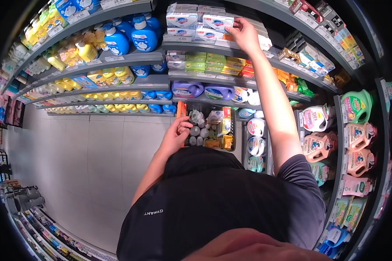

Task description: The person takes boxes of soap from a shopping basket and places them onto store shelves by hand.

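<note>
At the upper shelf, my right hand point(244, 35) has its thumb and fingertips closed on the right end of a white boxed soap bar point(216, 22). That box sits on top of similar white boxes point(211, 34), beside another stack point(181, 21). Lower down, my left hand point(176, 134) is beside an orange strip point(181, 109) at the edge of a dark basket point(234, 130). Its fingers are loosely bent and apart, with nothing visible in them. Inside the basket lie rounded grey-white items point(196, 132), a crumpled clear wrapper point(197, 117) and several yellow and orange packs point(226, 141).
Blue pump bottles point(143, 37) stand left of the soap boxes. Green soap packs point(196, 62) and purple detergent jugs point(187, 89) fill shelves below. Detergent jugs point(318, 117) line the right-hand shelves. A pale tiled floor point(96, 152) extends to the left.
</note>
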{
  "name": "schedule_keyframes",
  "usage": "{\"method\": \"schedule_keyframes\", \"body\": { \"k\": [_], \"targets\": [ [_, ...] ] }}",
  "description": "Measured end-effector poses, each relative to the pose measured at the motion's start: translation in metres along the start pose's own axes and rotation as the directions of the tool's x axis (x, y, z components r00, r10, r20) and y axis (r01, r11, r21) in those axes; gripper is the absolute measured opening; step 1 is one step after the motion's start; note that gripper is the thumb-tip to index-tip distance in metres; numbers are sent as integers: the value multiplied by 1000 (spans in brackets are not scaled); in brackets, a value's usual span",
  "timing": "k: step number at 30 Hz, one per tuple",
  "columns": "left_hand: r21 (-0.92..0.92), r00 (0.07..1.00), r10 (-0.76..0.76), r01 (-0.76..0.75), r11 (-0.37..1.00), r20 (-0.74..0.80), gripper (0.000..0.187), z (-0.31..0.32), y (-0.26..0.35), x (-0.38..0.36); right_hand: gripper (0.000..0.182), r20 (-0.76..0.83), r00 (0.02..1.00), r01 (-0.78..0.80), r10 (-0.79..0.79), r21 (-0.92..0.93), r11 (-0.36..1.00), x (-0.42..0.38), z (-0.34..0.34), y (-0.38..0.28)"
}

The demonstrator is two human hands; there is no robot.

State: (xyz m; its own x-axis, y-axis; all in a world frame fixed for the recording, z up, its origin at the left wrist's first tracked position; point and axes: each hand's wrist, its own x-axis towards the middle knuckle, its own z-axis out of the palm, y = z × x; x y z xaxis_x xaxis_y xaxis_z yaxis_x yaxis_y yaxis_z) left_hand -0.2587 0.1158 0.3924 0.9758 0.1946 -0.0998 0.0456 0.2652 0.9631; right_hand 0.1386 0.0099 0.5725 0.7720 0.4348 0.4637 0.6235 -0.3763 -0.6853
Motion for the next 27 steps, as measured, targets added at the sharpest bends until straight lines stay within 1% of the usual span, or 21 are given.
{"method": "schedule_keyframes", "body": {
  "k": [2, 5, 6, 7, 8, 9, 10, 11, 12, 14, 15, 16, 17, 18, 19, 20, 21, 22, 23, 25, 27],
  "targets": [
    [-2, 1000, -7, 7, 1000, -16, 42, -6, -7, -5, 45, -52, 998, 43, -45, -46, 998, -3, 6, -5],
    [10, 998, -47, 47, 999, -35, 38, -9, -16, -13, 42, -49, 998, -45, 39, -130, 991, -5, 7, -13],
    [25, 996, -75, 76, 997, -38, 37, -10, -17, -12, 38, -89, 993, 59, -73, -156, 986, -2, 13, -3],
    [38, 992, -118, 119, 992, -41, 35, -11, -20, -16, 34, -59, 993, 89, -102, -192, 977, 0, 15, 5],
    [39, 994, -100, 102, 994, -38, 34, -10, -22, -20, 30, -22, 993, 110, -118, -223, 969, -3, 11, -1],
    [41, 996, -81, 82, 996, -37, 32, -7, -22, -17, 28, 13, 1000, -14, 17, -183, 983, -11, 2, -28],
    [42, 997, -64, 66, 997, -38, 30, -7, -22, -19, 28, 55, 987, -143, 152, -148, 979, -21, -2, -47],
    [83, 993, -107, 110, 990, -41, 29, -7, -18, -23, 25, -46, 998, -49, 42, -185, 981, -24, 4, -29],
    [120, 989, -140, 144, 982, -45, 29, -8, -12, -23, 21, -138, 987, 52, -86, -233, 971, -25, 9, -7],
    [161, 979, -194, 201, 966, -61, 28, -12, -22, -26, 17, -285, 939, 205, -191, 20, 979, -45, 21, 20],
    [168, 974, -218, 226, 959, -67, 27, -17, -30, -27, 16, -253, 967, 64, 20, 322, 945, -73, 29, 5],
    [175, 967, -244, 253, 952, -72, 27, -19, -38, -32, 21, -165, 981, -40, 98, 322, 946, -102, 37, 13],
    [134, 962, -256, 267, 954, -95, 27, -20, -48, -35, 18, -105, 990, -72, 97, 215, 974, -125, 47, 14],
    [107, 956, -274, 285, 953, -110, 26, -19, -55, -37, 15, -7, 973, -212, 231, 374, 903, -156, 69, 23],
    [81, 948, -293, 304, 949, -123, 25, -18, -61, -40, 15, 158, 945, -327, 287, 423, 845, -181, 89, 46],
    [58, 941, -310, 320, 946, -137, 25, -18, -67, -42, 13, 242, 941, -332, 235, 536, 776, -218, 116, 93],
    [49, 935, -332, 340, 939, -126, 23, -19, -73, -44, 15, 366, 812, -581, 454, 445, 682, -247, 135, 105],
    [39, 928, -356, 362, 931, -112, 22, -21, -80, -48, 19, 478, 581, -811, 659, 281, 512, -264, 153, 118],
    [33, 920, -381, 385, 922, -98, 21, -23, -86, -54, 25, 533, 454, -890, 714, 238, 388, -293, 173, 144],
    [2, 883, -448, 453, 892, -137, 20, -27, -99, -65, 39, 630, 282, -955, 724, 111, 275, -354, 212, 216],
    [-28, 846, -498, 503, 864, -192, 20, -33, -117, -80, 45, 611, 76, -991, 788, -44, 129, -394, 252, 263]
  ]
}}
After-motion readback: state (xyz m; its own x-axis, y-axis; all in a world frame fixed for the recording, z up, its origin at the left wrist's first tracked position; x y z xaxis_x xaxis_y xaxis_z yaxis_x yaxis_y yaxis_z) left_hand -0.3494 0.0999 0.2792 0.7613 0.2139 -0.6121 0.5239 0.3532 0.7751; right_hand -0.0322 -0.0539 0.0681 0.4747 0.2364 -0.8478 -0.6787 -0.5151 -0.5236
